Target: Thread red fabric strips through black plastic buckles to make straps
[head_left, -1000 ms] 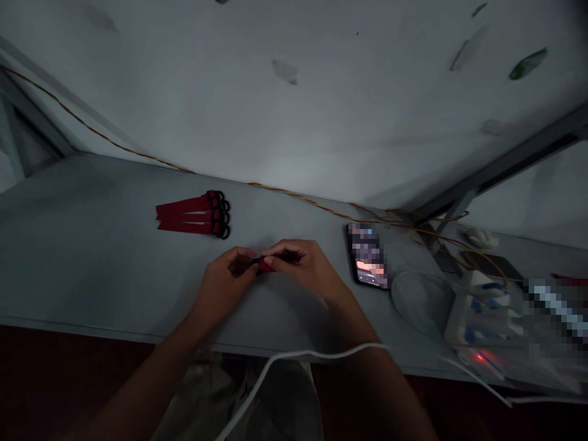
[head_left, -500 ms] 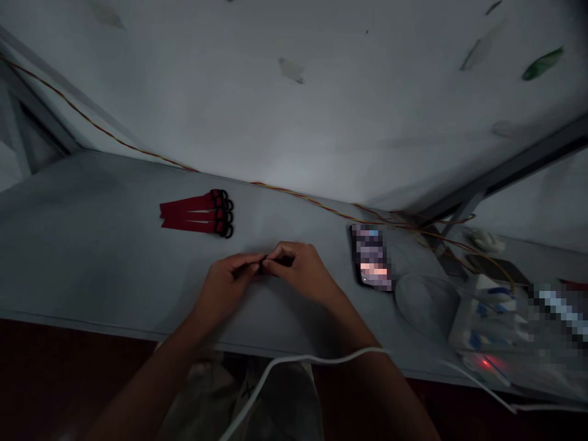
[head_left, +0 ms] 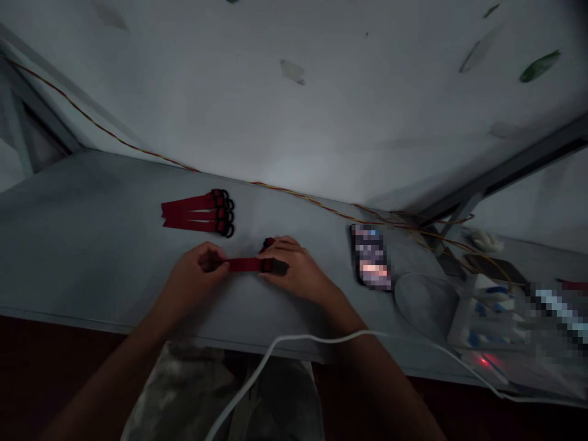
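Note:
A short red strap [head_left: 243, 264] with a black buckle [head_left: 266, 265] is stretched between my two hands, just above the grey table. My left hand [head_left: 202, 266] pinches the strap's left end between thumb and fingers. Around the buckle end, my right hand [head_left: 291, 263] is closed, its fingers partly covering another black and red piece [head_left: 267, 244]. Farther back to the left lies a fanned stack of similar red straps [head_left: 190, 213], their black rings and buckles [head_left: 223, 213] pointing right.
A phone [head_left: 372, 257] with a lit, blurred screen lies right of my hands. A white cable [head_left: 316, 337] crosses over my right forearm. At the right stands a translucent box [head_left: 491, 318] with a red light; twisted wires [head_left: 303, 196] run along the wall.
My hands have moved apart from their close pinch, the left one going left. The red strap now shows, drawn out between them. The stack of straps has not moved.

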Action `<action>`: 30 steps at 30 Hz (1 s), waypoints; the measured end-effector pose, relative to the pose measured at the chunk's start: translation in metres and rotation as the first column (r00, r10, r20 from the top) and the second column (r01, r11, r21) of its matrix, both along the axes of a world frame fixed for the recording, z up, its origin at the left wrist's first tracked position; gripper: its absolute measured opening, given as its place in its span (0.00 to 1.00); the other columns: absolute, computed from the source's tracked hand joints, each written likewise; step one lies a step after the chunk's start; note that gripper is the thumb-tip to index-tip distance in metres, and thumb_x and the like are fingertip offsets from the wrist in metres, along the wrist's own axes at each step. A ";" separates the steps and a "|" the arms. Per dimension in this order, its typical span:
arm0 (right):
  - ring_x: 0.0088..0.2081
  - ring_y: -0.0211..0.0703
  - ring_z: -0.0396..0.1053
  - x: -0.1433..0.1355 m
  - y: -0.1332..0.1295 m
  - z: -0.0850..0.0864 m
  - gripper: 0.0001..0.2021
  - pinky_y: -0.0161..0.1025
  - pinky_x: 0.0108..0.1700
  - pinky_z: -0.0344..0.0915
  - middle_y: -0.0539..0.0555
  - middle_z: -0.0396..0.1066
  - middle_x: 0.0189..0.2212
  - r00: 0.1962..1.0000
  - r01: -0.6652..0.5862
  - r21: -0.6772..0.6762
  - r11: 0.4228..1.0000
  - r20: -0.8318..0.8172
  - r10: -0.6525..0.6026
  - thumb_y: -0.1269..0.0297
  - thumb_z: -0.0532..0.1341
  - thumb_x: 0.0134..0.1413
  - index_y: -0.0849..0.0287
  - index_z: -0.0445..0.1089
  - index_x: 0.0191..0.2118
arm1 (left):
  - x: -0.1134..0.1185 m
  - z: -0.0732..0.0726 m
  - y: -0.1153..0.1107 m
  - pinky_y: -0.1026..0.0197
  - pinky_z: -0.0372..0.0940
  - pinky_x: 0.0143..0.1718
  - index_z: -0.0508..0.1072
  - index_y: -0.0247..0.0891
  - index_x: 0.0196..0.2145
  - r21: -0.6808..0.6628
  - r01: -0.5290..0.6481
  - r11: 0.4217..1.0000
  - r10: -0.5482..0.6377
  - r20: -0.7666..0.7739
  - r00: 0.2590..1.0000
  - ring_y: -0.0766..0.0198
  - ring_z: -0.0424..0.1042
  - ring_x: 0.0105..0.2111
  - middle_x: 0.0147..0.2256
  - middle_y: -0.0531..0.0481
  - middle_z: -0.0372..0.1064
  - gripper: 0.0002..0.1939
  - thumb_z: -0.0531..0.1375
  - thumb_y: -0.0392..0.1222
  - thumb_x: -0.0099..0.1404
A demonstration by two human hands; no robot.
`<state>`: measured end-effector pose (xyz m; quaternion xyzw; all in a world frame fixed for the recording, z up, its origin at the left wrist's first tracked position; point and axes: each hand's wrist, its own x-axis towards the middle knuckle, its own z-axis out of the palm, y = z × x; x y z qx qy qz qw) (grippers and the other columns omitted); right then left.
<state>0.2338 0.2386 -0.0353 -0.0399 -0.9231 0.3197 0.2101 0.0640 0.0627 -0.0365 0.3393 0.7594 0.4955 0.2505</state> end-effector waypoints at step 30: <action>0.27 0.35 0.67 0.023 0.005 0.023 0.10 0.33 0.30 0.62 0.49 0.72 0.26 0.953 0.167 -0.611 0.774 0.302 0.032 0.61 0.65 0.55 0.59 0.77 0.40 | 0.027 -0.010 0.012 0.51 0.64 0.56 0.73 0.43 0.51 -0.012 0.324 0.946 -0.300 -0.415 0.859 0.54 0.70 0.51 0.49 0.46 0.72 0.16 0.62 0.40 0.65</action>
